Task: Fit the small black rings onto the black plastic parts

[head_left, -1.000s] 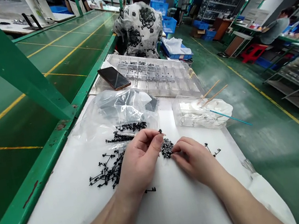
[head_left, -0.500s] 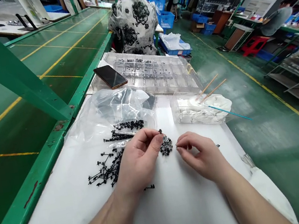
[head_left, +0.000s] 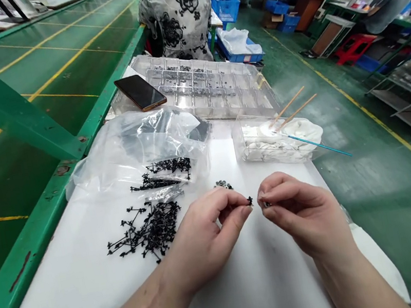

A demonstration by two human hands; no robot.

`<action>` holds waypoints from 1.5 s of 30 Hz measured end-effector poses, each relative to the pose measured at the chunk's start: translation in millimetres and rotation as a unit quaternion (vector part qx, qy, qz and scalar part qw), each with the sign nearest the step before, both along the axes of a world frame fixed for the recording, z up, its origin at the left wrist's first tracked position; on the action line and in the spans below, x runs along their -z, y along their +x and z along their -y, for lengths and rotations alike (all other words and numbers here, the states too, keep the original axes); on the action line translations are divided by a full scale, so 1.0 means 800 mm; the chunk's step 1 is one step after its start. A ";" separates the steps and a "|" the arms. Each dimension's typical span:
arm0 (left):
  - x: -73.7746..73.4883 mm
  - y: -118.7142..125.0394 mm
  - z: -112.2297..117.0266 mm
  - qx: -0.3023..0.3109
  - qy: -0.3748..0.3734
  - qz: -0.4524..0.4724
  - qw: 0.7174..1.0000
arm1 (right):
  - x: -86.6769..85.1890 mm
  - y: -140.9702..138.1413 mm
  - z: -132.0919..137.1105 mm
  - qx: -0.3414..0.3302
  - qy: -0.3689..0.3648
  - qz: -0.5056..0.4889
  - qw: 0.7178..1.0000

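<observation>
- Left hand (head_left: 210,231): grip pinching a small black part (head_left: 250,200) between thumb and index fingertips, held above the worktop (head_left: 93,281).
- Right hand (head_left: 305,206): thumb and fingers pinching a tiny piece (head_left: 265,204), mostly hidden, can't tell its shape.
- Fingertips of both hands face each other, near but apart; black part and tiny piece not touching.
- Pile of small rings (head_left: 223,184) just beyond left hand, partly hidden by it.
- Loose heap of black stemmed parts (head_left: 160,226) on worktop, left of left hand.
- More black parts (head_left: 169,170) at the near side of a clear plastic bag (head_left: 140,135); inside or under, can't tell.
- Phone (head_left: 141,92) beyond bag, at left end of clear compartment tray (head_left: 228,101); small pieces in some compartments.
- Clear box (head_left: 241,145) with white material to the right, two wooden sticks (head_left: 287,106) and a blue stick (head_left: 320,145) poking out.
</observation>
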State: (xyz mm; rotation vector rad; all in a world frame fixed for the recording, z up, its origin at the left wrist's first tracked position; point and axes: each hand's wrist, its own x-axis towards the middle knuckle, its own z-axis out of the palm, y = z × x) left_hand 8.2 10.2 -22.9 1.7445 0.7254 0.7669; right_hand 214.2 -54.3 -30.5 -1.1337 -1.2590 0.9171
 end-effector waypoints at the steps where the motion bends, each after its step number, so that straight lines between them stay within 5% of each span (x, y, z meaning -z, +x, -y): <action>1: 0.000 0.000 0.000 0.002 0.001 -0.005 1.000 | 0.000 -0.001 0.000 -0.001 0.001 0.005 1.000; 45: 0.002 -0.002 0.003 0.054 0.031 0.004 0.998 | 0.001 0.000 0.001 -0.048 -0.013 0.039 0.998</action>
